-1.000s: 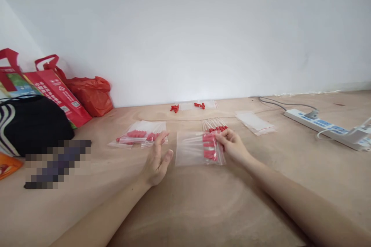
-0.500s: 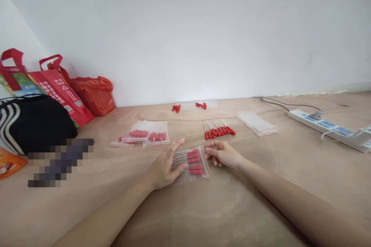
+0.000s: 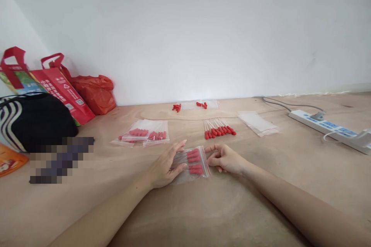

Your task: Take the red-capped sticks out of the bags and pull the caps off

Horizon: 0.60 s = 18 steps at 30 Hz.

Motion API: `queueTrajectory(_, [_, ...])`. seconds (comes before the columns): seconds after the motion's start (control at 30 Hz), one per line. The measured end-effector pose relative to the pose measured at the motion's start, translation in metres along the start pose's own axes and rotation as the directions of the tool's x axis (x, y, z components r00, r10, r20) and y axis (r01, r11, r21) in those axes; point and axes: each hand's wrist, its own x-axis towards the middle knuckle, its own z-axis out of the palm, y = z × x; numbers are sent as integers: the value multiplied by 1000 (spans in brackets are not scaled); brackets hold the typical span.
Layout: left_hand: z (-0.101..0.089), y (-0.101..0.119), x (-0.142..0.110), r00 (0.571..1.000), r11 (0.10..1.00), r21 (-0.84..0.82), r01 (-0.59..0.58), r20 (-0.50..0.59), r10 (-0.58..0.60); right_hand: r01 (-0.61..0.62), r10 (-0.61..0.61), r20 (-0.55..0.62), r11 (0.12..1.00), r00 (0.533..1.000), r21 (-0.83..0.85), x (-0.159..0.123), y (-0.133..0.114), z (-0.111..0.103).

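A clear zip bag lies on the table with several red-tipped white sticks, like swabs, inside. My left hand rests over its left part, fingers spread and thumb on the plastic. At the bag's red-lined zip edge is my right hand; its index finger stretches to the upper corner, the thumb sits lower and apart, and the other fingers are curled. Just beyond, a row of loose red-tipped sticks lies on the wood. Filled zip bags overlap at the left.
Flat unfilled bags lie right of the loose sticks. More red-tipped sticks are by the wall. A power strip with cables is at right. Shopping bags, a red plastic bag and a black striped bag stand at left.
My right thumb has moved down along the bag's zip edge, away from the index finger. My left hand and the bag have stayed in nearly the same place.
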Motion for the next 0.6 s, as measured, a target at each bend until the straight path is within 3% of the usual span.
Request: queueTrajectory(0.6, [0,0,0,1000,1000,0,7,13,-7,-14,14,-29,1000,999,5,-2,-1,3])
